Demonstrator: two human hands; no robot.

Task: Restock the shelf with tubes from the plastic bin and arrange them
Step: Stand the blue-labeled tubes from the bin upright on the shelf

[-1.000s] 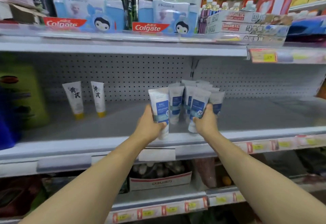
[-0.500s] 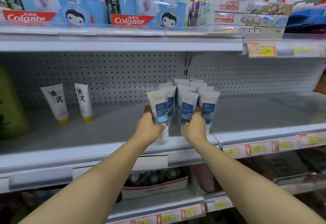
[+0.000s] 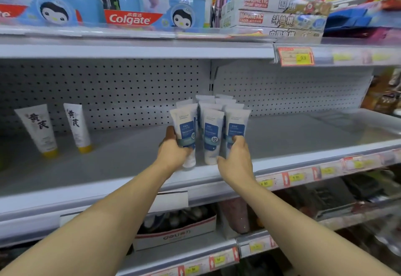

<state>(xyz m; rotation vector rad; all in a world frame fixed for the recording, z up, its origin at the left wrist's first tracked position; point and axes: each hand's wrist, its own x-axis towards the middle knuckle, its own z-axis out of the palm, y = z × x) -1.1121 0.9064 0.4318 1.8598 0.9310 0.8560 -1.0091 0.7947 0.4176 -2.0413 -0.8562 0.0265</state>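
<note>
Left hand [image 3: 173, 154] fingers wrapped round the left front tube [image 3: 184, 132], right hand [image 3: 235, 158] fingers curled on the right front tube [image 3: 236, 128], 3 tubes near the shelf [image 3: 108, 167] front edge, bare shelf either side

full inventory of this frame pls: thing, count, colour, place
blue-label tubes: three in the front row, more behind (count unclear), white with blue labels, upright at middle shelf centre
yellow-cap tubes: two, white with black characters, standing cap-down at middle shelf left
middle shelf: one, grey, pegboard back
Colgate packs: at least two, red and blue, top shelf
Magnetic game boxes: three stacked, white, top shelf right
price tag: one, red and yellow, top shelf edge
cardboard box: one, white, lower shelf
left hand: grips the left front tube
right hand: holds the right front tube
</note>
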